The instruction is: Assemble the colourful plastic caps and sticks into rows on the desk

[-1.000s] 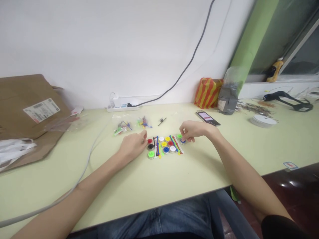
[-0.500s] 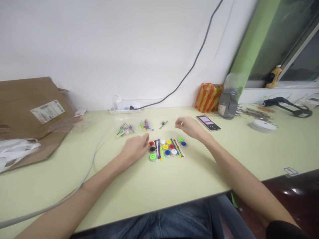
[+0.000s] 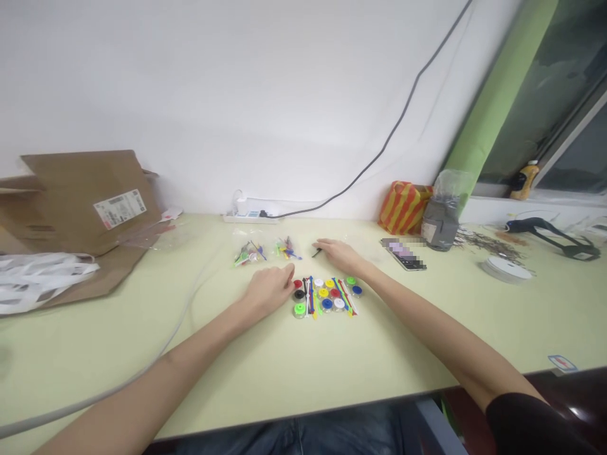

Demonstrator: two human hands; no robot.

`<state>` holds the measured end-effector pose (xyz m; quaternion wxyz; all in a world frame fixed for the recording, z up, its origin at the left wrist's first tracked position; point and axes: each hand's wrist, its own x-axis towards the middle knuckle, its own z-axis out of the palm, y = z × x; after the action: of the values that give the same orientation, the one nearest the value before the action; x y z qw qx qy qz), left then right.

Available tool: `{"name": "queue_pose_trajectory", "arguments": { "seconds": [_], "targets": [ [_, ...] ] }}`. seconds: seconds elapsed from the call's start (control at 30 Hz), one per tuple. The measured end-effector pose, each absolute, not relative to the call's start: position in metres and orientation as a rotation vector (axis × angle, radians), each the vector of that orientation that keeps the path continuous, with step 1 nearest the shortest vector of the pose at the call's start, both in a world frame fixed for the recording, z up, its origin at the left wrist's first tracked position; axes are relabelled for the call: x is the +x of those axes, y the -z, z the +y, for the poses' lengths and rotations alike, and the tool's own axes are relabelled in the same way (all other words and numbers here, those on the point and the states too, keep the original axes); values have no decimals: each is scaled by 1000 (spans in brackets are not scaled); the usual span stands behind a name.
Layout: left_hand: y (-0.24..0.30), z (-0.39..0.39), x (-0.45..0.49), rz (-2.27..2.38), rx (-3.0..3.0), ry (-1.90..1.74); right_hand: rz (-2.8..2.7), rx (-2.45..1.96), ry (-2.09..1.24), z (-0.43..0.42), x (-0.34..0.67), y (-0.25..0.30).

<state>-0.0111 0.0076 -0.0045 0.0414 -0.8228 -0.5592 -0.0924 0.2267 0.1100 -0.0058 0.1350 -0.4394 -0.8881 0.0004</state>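
Note:
On the table lies a close-set group of round coloured caps with clear bases, among them a green cap [image 3: 300, 308], a black cap [image 3: 298, 294] and a blue cap [image 3: 357, 291]. Thin coloured arrow-shaped sticks [image 3: 311, 297] lie between them in two bundles. My left hand [image 3: 270, 287] rests at the group's left edge, fingers curled in, close beside the red cap [image 3: 298, 284]; anything inside them is hidden. Behind the group, my right hand [image 3: 339, 254] reaches left with fingers stretched over small black pieces [image 3: 317, 253], partly covering them.
Two clear bags of coloured parts, a left bag [image 3: 250, 253] and a right bag [image 3: 287, 249], lie behind my left hand. A phone [image 3: 403, 254], striped bag [image 3: 404, 208] and white spool [image 3: 506, 268] are rightward. A cardboard box [image 3: 95, 215] stands left; a grey cable [image 3: 175, 332] crosses there.
My right hand has moved left onto the small black pieces, its fingers now stretched over them. My left hand stays beside the red cap. The whole view has shifted slightly.

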Motion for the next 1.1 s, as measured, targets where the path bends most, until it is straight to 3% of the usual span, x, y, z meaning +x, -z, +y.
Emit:
{"name": "queue_pose_trajectory", "arguments": {
  "seconds": [0.3, 0.57, 0.73, 0.83, 1.0, 1.1],
  "targets": [
    [5, 7, -8, -1749, -2522, 353, -2341, -1226, -42, 102, 219, -2],
    [2, -6, 5, -1677, -2544, 878, -1628, -741, -1018, 42, 200, -11],
    [3, -7, 6, -1558, -2603, 1064, -1669, -644, -1239, 15, 189, -5],
    [4, -7, 4, -1485, -2615, 1152, -1829, -605, -1162, 7, 187, -3],
    [6, -3, 1, -1400, -2558, 1199, -2080, -776, -498, -1, 189, -6],
    [5, -2, 2, -1387, -2522, 1179, -2162, -765, -285, -5, 189, -9]
  ]
}}
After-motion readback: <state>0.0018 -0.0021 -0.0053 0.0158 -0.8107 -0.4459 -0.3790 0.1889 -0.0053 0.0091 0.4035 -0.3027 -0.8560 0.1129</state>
